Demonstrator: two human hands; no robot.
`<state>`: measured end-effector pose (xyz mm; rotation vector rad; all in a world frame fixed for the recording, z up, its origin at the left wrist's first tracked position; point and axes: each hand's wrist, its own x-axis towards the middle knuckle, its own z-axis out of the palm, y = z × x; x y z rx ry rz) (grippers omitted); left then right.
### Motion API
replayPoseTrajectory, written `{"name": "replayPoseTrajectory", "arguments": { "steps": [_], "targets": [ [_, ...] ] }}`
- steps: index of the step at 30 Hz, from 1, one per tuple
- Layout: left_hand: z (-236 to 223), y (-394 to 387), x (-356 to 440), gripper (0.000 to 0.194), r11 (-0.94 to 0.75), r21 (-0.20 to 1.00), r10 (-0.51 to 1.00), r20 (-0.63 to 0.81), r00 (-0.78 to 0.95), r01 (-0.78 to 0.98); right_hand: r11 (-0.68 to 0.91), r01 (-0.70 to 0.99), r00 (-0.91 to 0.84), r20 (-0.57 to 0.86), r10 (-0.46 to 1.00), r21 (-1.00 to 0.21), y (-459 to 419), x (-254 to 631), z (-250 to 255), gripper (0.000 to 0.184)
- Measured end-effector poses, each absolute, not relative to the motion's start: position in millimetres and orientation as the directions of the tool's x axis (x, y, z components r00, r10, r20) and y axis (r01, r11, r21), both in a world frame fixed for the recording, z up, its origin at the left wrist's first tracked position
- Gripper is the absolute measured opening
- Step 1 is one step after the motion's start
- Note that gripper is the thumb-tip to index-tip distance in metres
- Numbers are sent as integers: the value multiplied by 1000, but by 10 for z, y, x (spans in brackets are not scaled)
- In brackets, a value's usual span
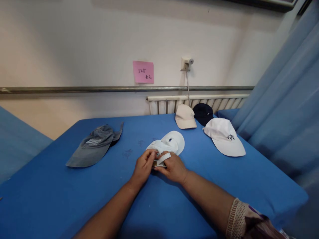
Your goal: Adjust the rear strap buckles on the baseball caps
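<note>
A white baseball cap (171, 142) with a small dark emblem lies in the middle of the blue-covered table, its brim pointing away from me. My left hand (144, 165) is closed on the left side of its back opening, fingertips pinching near the strap. On the other side, my right hand (173, 167) grips the cap's back edge, thumb below and fingers curled. The cap's pale adjustment strap (163, 158) sticks up between the hands, with a brass-coloured buckle (155, 163) at its lower end. My fingers hide part of the back edge.
A grey-blue cap (96, 146) rests at the left. Toward the back right are a beige cap (185, 116), a dark navy cap (203, 113) and a white lettered cap (224, 136). Behind the blue table (74, 199) stand a radiator (161, 105) and a wall rail; a blue curtain (286, 93) hangs at right.
</note>
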<state>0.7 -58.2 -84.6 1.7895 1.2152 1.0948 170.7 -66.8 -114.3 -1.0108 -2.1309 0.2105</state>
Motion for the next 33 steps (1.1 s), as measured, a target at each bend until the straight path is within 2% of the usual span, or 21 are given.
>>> {"name": "replayPoseTrajectory", "arguments": {
  "steps": [2, 6, 8, 11, 16, 21, 23, 26, 30, 33],
  "targets": [
    [-817, -590, -9, 32, -385, 838, 915, 292, 279, 387, 694, 584, -399, 595, 698, -421, -651, 1700, -1158, 18],
    [-790, -623, -30, 31, -604, 589, 797, 432, 422, 538, 683, 607, -364, 621, 694, -407, -628, 1692, -1219, 10],
    [-804, -638, -22, 23, -645, 519, 764, 460, 453, 561, 661, 630, -351, 610, 711, -408, -630, 1692, -1241, 6],
    [-839, -646, 2, 22, -656, 536, 754, 490, 436, 531, 627, 658, -324, 594, 736, -418, -645, 1694, -1235, 8],
    [-838, -632, 28, 24, -567, 676, 818, 527, 229, 470, 623, 640, -274, 624, 732, -450, -659, 1687, -1177, 11],
    [-800, -594, -28, 31, -332, 853, 919, 389, -66, 403, 628, 636, -275, 629, 727, -448, -662, 1670, -1168, 16],
    [-793, -586, -58, 31, -303, 892, 942, 333, -34, 336, 626, 625, -254, 636, 729, -467, -659, 1671, -1179, 13],
    [-775, -599, -86, 31, -345, 880, 939, 325, 115, 326, 622, 591, -194, 658, 727, -513, -645, 1690, -1206, 13],
    [-749, -630, -82, 18, -457, 742, 886, 333, 322, 491, 599, 549, -109, 660, 743, -583, -632, 1739, -1214, 15],
    [-755, -632, -72, 14, -533, 627, 845, 368, 388, 567, 622, 478, -88, 671, 737, -620, -647, 1772, -1171, 15]
  ]
}}
